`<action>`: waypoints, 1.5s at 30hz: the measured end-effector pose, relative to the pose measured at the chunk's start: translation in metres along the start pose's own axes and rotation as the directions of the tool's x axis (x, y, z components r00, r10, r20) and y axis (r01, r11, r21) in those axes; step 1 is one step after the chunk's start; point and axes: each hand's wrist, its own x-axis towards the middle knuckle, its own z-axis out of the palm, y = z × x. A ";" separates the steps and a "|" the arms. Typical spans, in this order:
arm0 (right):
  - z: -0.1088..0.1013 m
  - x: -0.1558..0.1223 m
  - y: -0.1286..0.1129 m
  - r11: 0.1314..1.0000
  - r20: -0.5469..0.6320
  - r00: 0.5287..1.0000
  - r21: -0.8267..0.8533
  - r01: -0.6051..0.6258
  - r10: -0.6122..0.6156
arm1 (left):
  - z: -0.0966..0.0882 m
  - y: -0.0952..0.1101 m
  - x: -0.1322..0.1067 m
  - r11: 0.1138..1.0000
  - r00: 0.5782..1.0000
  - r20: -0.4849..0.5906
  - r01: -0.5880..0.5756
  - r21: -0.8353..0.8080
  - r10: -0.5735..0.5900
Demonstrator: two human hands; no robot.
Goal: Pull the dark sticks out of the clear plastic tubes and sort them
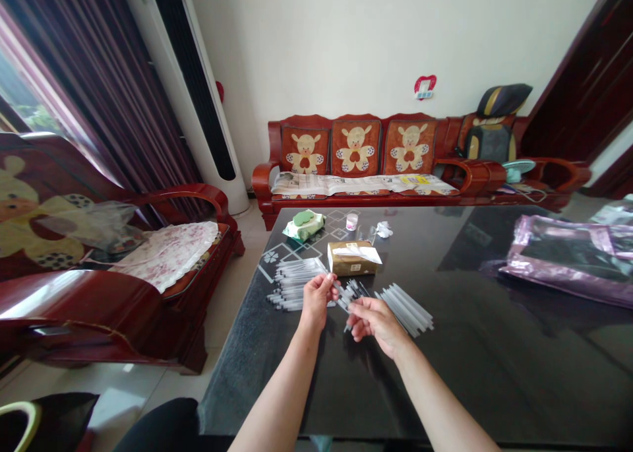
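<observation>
My left hand [318,298] is closed in a pinch on a slim translucent pen-like tube [342,299], which slants down toward my right hand [372,320]. The fingers of my right hand are curled together at the tube's lower end. Left of my hands lies a pile of whitish pen-like sticks [297,277] with dark ends. Behind and between the hands are thin pieces with dark tips [357,288], partly hidden. A row of translucent tubes [404,309] fans out beyond my right hand.
On the dark glossy table [475,359] stand a tissue box [353,265], a green wipes pack [304,226], a small white cup [351,222] and a crumpled tissue [384,229]. A purple-edged plastic bag [568,260] lies at right. A wooden sofa [356,201] is behind.
</observation>
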 end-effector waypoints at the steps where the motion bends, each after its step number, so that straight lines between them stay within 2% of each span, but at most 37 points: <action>1: 0.000 0.000 0.000 1.000 0.019 1.000 0.003 -0.010 0.010 | 0.000 0.000 0.000 1.000 1.000 -0.002 0.000 0.000 0.000; 4: 0.000 -0.001 0.000 1.000 0.049 0.999 0.000 -0.005 0.005 | 0.001 0.000 -0.001 1.000 1.000 -0.002 0.003 0.000 -0.003; 9: 0.000 -0.001 0.000 0.999 -0.030 0.999 -0.042 0.021 -0.022 | 0.002 -0.001 -0.004 1.000 1.000 -0.006 0.015 -0.001 -0.015; 13: 0.001 -0.002 0.001 0.999 0.039 0.999 -0.037 0.002 0.000 | 0.000 -0.004 -0.003 1.000 1.000 -0.001 0.003 0.000 -0.003; 15: 0.002 -0.002 0.001 0.998 0.038 0.999 -0.064 0.016 -0.014 | 0.000 -0.006 -0.002 1.000 1.000 0.002 0.001 0.006 -0.001; 20: -0.003 0.000 0.000 0.982 -0.052 0.996 -0.179 0.055 -0.066 | -0.005 -0.007 0.002 1.000 0.999 -0.038 0.000 -0.002 0.000; 23: -0.016 0.005 -0.001 0.957 -0.171 0.980 -0.284 0.051 -0.103 | -0.010 -0.008 0.005 1.000 0.998 -0.067 -0.016 -0.018 0.015; 25: -0.025 0.008 -0.001 0.895 -0.283 0.951 -0.446 -0.020 -0.120 | -0.013 -0.009 0.006 0.999 0.997 -0.076 -0.024 -0.027 0.022; 27: -0.033 0.012 0.000 0.746 -0.353 0.920 -0.656 -0.115 -0.169 | -0.016 -0.011 0.007 0.999 0.996 -0.085 -0.024 -0.034 0.021; 30: -0.034 0.014 0.001 0.434 -0.355 0.886 -0.877 -0.205 -0.299 | -0.017 -0.014 0.006 0.999 0.995 -0.100 -0.011 -0.038 0.007; 31: -0.033 0.014 0.001 0.361 -0.346 0.879 -0.906 -0.222 -0.327 | -0.017 -0.014 0.005 0.999 0.995 -0.103 -0.006 -0.037 0.002; 33: -0.029 0.015 0.001 0.290 -0.343 0.873 -0.924 -0.248 -0.346 | -0.017 -0.014 0.004 0.999 0.995 -0.103 0.004 -0.033 -0.007; 35: -0.026 0.015 0.000 0.300 -0.316 0.875 -0.930 -0.210 -0.367 | -0.017 -0.014 0.004 1.000 0.995 -0.099 0.009 -0.030 -0.012; 36: -0.025 0.015 0.000 0.334 -0.287 0.880 -0.929 -0.159 -0.379 | -0.017 -0.013 0.004 1.000 0.995 -0.098 0.010 -0.029 -0.013; 39: -0.021 0.014 0.002 0.533 -0.180 0.924 -0.845 0.029 -0.336 | -0.016 -0.013 0.004 1.000 0.995 -0.097 0.010 -0.024 -0.012; 41: -0.016 0.012 0.003 0.673 -0.111 0.958 -0.733 0.101 -0.264 | -0.015 -0.013 0.004 1.000 0.996 -0.091 0.010 -0.021 -0.012; 43: -0.010 0.010 0.004 0.751 -0.047 0.973 -0.645 0.143 -0.226 | -0.014 -0.013 0.004 1.000 0.997 -0.082 0.007 -0.022 -0.009; 45: -0.005 0.007 0.003 0.780 0.005 0.976 -0.600 0.178 -0.218 | -0.012 -0.015 0.002 1.000 0.997 -0.072 0.004 -0.020 -0.005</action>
